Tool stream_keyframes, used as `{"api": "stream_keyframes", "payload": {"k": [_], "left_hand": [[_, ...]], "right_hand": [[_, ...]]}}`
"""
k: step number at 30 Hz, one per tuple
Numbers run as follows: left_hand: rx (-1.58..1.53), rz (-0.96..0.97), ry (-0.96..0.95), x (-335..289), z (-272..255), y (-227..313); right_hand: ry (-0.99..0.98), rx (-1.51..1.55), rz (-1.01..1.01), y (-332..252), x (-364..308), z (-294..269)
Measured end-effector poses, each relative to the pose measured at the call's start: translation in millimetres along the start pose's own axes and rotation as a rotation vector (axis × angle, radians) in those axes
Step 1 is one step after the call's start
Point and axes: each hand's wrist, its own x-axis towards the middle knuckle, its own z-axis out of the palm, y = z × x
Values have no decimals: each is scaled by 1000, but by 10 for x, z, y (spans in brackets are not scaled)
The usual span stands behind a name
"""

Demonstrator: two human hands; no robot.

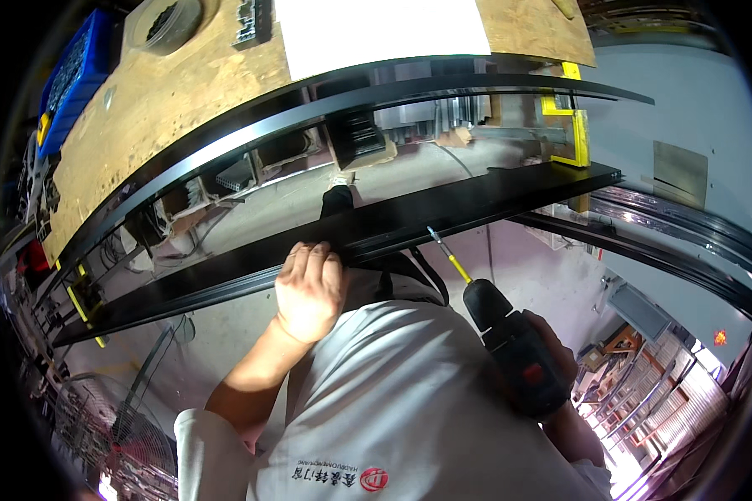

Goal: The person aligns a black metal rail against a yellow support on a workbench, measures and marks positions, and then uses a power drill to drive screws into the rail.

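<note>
My left hand (309,288) is curled over the near edge of the long black metal profile (376,224), fingers closed on it. My right hand (551,359) grips a black cordless drill (514,346); its yellow-shanked bit (447,255) touches the profile's near edge (profile spans the frame, below the plywood bench (150,108)).

A blue crate (73,75) stands at the upper left of the frame, at the edge of the wooden bench; its contents are too small to tell. A round grey tub (165,23) stands just right of it at the top edge. A plain white sheet (380,29) lies at top centre on the bench, rectangular and unmarked. A small red-orange sign or light (719,337) shows at the far right, too blurred to make out.
</note>
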Motion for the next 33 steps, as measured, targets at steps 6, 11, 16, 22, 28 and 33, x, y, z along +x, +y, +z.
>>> {"api": "stream_keyframes", "payload": {"k": [6,11,16,22,28,33], "left_hand": [[0,-12,-12,-46,46,17],[-82,-21,-33,-62,23,-48],[-145,-35,6,-8,-37,-65],[-209,-48,19,-10,-16,-84],[-203,-29,47,-38,11,-98],[-224,-45,51,-36,45,-105]], "right_hand": [[-102,-627,-422,-107,30,83],[30,-698,-455,-142,29,274],[-50,-612,-412,-194,5,337],[-252,-623,-363,-263,60,300],[-312,-779,-308,-461,147,427],[-323,-852,-297,-693,283,631]]}}
